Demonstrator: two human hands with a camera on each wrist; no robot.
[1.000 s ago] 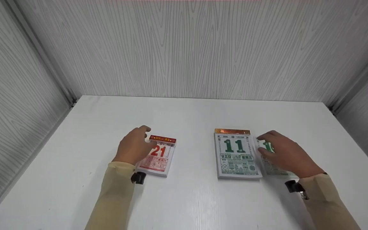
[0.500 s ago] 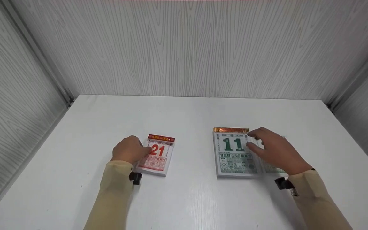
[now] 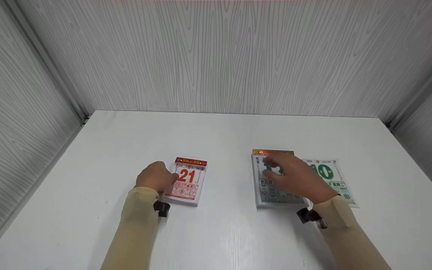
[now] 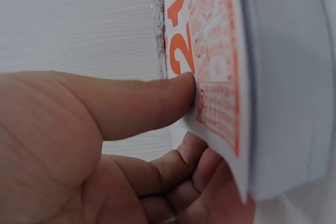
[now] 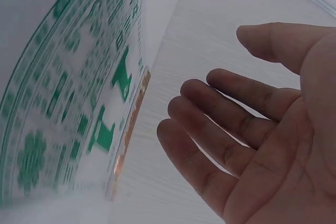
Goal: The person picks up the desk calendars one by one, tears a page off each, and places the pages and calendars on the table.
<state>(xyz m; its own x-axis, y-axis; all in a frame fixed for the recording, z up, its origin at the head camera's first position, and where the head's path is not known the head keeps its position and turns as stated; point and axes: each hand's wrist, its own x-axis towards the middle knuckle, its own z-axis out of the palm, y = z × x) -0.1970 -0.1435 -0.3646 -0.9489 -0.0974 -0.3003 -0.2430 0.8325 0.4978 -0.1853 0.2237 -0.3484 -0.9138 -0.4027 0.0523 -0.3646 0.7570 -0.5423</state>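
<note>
A small tear-off calendar (image 3: 186, 187) with a red 21 and a red header lies left of centre. My left hand (image 3: 154, 177) holds its left edge, thumb on the printed top page (image 4: 215, 51) and the other fingers curled at the side. A larger tear-off calendar (image 3: 278, 197) with a green 11 and an orange-gold header strip lies to the right. My right hand (image 3: 296, 178) hovers over it, partly covering the number. In the right wrist view its fingers are spread and loosely bent, holding nothing. A loose sheet (image 3: 324, 171) with a green 10 lies right of the larger calendar.
The white table (image 3: 219, 232) runs back to a wood-grain panel (image 3: 216, 56). Grey panels (image 3: 17, 112) stand at both sides. A strip of bare tabletop separates the two calendars.
My right hand has moved left from the loose 10 sheet to above the green calendar, uncovering the sheet. My left fingers have closed on the red calendar's left edge.
</note>
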